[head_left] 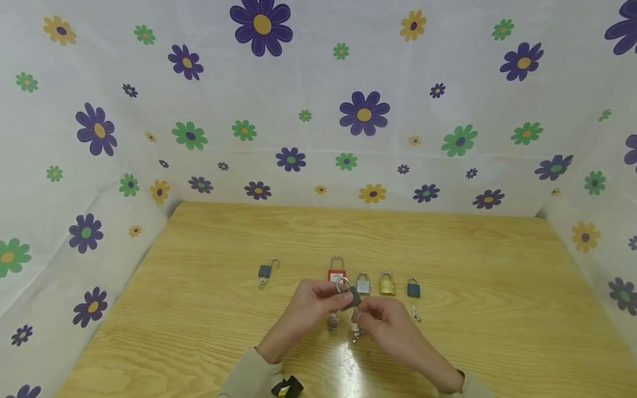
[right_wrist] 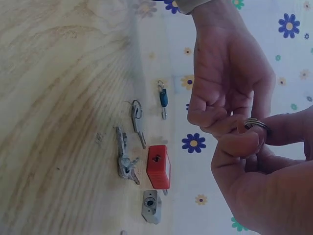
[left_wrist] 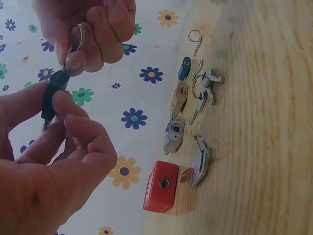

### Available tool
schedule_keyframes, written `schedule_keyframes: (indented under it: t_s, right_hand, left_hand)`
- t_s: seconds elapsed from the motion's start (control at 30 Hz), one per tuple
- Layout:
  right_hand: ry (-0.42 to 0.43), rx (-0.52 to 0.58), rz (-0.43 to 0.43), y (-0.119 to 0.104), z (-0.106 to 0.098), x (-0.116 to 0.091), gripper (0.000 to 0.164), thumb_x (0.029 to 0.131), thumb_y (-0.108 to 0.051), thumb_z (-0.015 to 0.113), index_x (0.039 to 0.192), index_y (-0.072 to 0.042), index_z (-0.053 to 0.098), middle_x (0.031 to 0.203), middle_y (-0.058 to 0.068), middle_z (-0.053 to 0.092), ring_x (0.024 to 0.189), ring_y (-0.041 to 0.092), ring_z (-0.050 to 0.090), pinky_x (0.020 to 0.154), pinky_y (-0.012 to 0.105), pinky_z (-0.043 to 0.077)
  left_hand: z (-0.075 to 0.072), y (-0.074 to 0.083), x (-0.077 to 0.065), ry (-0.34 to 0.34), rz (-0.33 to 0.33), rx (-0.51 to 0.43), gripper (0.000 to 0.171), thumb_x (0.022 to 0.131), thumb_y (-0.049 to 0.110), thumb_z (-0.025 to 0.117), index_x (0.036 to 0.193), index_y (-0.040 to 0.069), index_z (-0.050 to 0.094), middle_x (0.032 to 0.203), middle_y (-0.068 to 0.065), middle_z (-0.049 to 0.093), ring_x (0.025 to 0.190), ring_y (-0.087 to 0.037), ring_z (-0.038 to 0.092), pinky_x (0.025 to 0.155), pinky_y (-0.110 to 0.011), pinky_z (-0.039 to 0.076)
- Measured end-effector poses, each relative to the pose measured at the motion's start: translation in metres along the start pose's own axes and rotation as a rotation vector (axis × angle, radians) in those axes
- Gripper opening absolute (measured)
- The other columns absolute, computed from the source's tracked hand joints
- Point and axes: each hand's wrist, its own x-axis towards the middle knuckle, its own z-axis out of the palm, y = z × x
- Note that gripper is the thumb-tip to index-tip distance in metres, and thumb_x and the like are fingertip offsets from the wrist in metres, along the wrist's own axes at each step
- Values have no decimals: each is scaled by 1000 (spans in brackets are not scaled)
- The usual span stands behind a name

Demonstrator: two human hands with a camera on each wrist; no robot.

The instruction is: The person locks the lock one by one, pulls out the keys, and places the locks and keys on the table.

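My left hand (head_left: 318,301) holds a small dark padlock (head_left: 352,297) above the table, its body between thumb and fingers. Its shackle points up and to the left; whether it is locked, I cannot tell. From the right, my right hand (head_left: 390,326) pinches a key on a metal ring (left_wrist: 78,36) at the padlock's lower end. The fingers hide most of that key. Just behind the hands stand a red padlock (head_left: 337,273), a silver padlock (head_left: 363,286), a brass padlock (head_left: 387,285) and a blue padlock (head_left: 413,288) in a row.
Off to the left lies another blue padlock (head_left: 265,271) with its shackle swung out and a key at its base. Loose keys (head_left: 416,314) rest before the row's right end. More keys (head_left: 332,323) and a key bunch (head_left: 355,333) lie under the hands. Flowered cloth (head_left: 318,110) surrounds the wooden table (head_left: 209,320).
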Motion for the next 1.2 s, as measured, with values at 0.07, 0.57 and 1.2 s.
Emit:
schedule_keyframes:
  t_s: [0.07, 0.57, 1.2]
  right_hand:
    - [-25, 37, 20, 0, -2, 0, 17, 91, 1, 55, 82, -1, 69, 60, 3, 56, 46, 3, 39, 41, 16, 32]
    - [-50, 74, 149, 10, 5, -3, 17, 91, -10, 64, 89, 1, 77, 53, 4, 55, 47, 6, 47, 42, 17, 32]
    - [-115, 42, 148, 4, 42, 26, 13, 84, -8, 69, 73, -2, 72, 60, 13, 70, 48, 13, 62, 48, 24, 54]
  left_hand:
    - [-1, 2, 1, 23, -15, 0, 23, 89, 9, 69, 104, -8, 73, 96, -13, 75, 81, -10, 66, 75, -34, 54]
    - [-44, 1, 9, 162, -55, 353, 14, 86, 24, 74, 88, 11, 80, 89, -5, 76, 80, -16, 62, 69, -33, 49]
    - [-97, -8, 4, 293, -48, 607, 25, 87, 33, 72, 95, 10, 79, 101, -11, 76, 95, -24, 65, 78, -48, 54]
